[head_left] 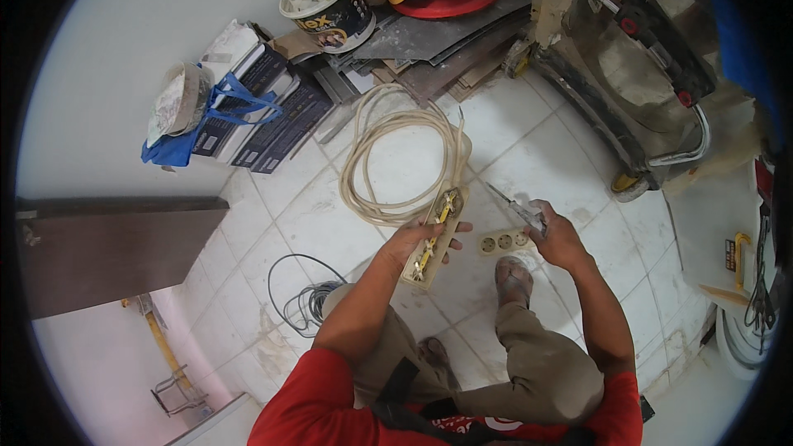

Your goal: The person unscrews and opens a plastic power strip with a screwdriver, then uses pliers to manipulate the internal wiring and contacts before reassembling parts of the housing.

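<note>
Gripping an opened power strip (424, 262) in the left hand (405, 239), above the tiled floor (496, 149), with yellow parts exposed along its length; clasping a screwdriver (525, 214) in the right hand (559, 239), tip angled away and leftward; holding both hands apart; having a three-socket cover (505, 241) on the floor near the right hand, a pale coiled cable (351, 161) beyond, a dark cable coil (318, 304) at left.

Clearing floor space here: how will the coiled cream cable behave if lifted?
The cable will probably sag and spread: its loops lie loose, no tie visible. It may tug the opened strip in the left hand, toward which it seems to run.
</note>
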Tool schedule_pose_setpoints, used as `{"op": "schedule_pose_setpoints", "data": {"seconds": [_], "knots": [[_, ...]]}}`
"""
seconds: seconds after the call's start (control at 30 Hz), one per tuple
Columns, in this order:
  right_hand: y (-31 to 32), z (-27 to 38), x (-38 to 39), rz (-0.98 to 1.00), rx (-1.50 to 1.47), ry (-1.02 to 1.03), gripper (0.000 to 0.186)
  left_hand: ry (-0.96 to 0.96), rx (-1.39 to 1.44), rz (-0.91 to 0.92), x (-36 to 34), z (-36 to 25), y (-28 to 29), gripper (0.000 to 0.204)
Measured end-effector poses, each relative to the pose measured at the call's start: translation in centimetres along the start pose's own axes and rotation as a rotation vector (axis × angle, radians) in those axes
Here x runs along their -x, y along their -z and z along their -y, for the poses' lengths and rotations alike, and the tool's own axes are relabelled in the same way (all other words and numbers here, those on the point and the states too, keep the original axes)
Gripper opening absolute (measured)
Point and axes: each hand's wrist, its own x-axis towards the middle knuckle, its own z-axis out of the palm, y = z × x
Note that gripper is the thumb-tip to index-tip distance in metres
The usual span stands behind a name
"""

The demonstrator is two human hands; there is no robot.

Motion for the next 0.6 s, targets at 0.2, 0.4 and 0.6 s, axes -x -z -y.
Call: {"op": "schedule_pose_setpoints", "data": {"seconds": [0.2, 0.4, 0.6], "knots": [[5.1, 2.2, 5.1, -0.251, -0.249, 0.238, 0.032, -0.018, 0.003, 0.082, -2.0, 0.2, -1.0, 0.067], [7.0, 5.4, 7.2, -0.564, -0.706, 0.383, 0.041, -0.056, -0.042, 0.02, -2.6, 1.1, -1.9, 0.064], [3.8, 6.3, 5.5, -0.64, -0.676, 0.628, 0.054, -0.041, -0.127, -0.041, -3.3, 2.0, -2.8, 0.06]]}}
